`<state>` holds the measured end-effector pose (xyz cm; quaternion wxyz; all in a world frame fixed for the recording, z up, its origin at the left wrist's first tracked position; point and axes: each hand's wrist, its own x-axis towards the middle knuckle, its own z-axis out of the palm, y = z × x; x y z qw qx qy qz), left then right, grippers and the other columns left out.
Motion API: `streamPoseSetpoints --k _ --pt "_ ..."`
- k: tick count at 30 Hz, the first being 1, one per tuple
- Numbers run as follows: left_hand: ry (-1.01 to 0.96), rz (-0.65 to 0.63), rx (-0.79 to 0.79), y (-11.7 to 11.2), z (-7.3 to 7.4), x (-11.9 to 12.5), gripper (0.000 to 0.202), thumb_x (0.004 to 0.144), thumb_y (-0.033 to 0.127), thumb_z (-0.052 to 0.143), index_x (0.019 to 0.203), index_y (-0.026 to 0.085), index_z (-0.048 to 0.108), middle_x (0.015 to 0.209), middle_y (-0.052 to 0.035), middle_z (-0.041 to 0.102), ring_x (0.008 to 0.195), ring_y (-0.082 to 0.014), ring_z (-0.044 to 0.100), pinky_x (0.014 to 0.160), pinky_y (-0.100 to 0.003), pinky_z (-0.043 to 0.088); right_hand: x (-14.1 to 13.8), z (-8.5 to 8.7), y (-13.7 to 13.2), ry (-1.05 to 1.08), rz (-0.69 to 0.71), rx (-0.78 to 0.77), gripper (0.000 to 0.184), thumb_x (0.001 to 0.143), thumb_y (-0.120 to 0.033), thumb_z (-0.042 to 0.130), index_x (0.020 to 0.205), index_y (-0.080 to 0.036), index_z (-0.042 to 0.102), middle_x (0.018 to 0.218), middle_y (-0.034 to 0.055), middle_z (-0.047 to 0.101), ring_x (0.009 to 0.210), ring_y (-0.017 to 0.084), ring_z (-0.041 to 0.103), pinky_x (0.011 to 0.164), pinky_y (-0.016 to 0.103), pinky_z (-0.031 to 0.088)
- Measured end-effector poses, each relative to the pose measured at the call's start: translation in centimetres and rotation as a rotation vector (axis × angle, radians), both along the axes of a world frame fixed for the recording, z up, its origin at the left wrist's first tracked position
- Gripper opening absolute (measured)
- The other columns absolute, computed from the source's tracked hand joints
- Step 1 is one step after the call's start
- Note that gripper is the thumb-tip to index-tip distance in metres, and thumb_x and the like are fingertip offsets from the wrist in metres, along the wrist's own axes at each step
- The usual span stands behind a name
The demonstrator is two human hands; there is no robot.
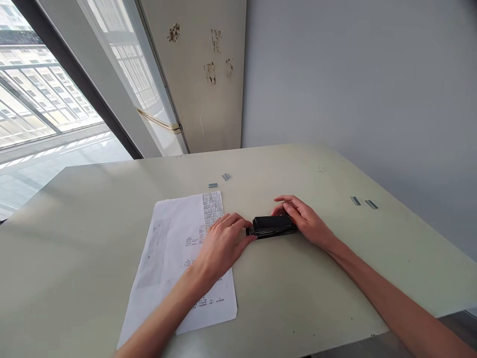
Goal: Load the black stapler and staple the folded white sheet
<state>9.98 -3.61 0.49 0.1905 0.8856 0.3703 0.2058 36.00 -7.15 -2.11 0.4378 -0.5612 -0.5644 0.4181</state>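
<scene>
A black stapler [273,224] lies flat on the pale green table [316,278], just right of a printed white paper sheet [175,258]. My right hand [303,219] wraps its fingers around the stapler's right end. My left hand [223,243] rests over the sheet's right edge, with thumb and fingertips pinched at the stapler's left tip. Both hands touch the stapler.
Two small staple strips [219,181] lie beyond the paper, and two more staple strips [363,202] lie at the right of the table. A grey wall stands behind, a glass door and window at the left. The table's near right edge [410,325] drops off.
</scene>
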Motion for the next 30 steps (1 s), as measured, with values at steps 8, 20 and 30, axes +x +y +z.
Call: streamPoseSetpoints --k 8,20,30 --pt "0.035 -0.008 0.121 0.1 -0.5 -0.4 0.020 0.106 0.040 0.057 0.106 0.025 0.071 0.103 -0.0052 0.073 0.089 -0.0236 0.068 0.075 -0.038 0.053 0.6 0.9 -0.6 -0.152 0.156 -0.034 0.042 0.096 -0.062 0.061 0.121 -0.029 0.070 0.118 0.0049 0.075 0.105 0.026 0.068 0.089 0.037 0.054" --pt "0.107 -0.026 0.036 2.7 1.8 -5.7 0.046 0.096 0.063 0.064 0.124 0.027 0.067 0.111 -0.0057 0.074 0.100 -0.0257 0.069 0.088 -0.041 0.055 0.4 1.2 -0.7 -0.187 0.215 -0.086 0.040 0.084 -0.060 0.076 0.110 -0.029 0.077 0.100 0.0021 0.073 0.083 0.021 0.062 0.069 0.032 0.048" --pt "0.111 0.382 0.170 13.1 -1.1 -3.3 0.027 0.100 0.040 0.057 0.109 0.020 0.071 0.121 -0.0134 0.068 0.119 -0.0341 0.060 0.102 -0.050 0.049 0.4 1.5 -0.6 -0.151 0.220 -0.074 0.037 0.084 -0.055 0.078 0.111 -0.030 0.077 0.106 0.0034 0.075 0.089 0.023 0.065 0.074 0.035 0.052"
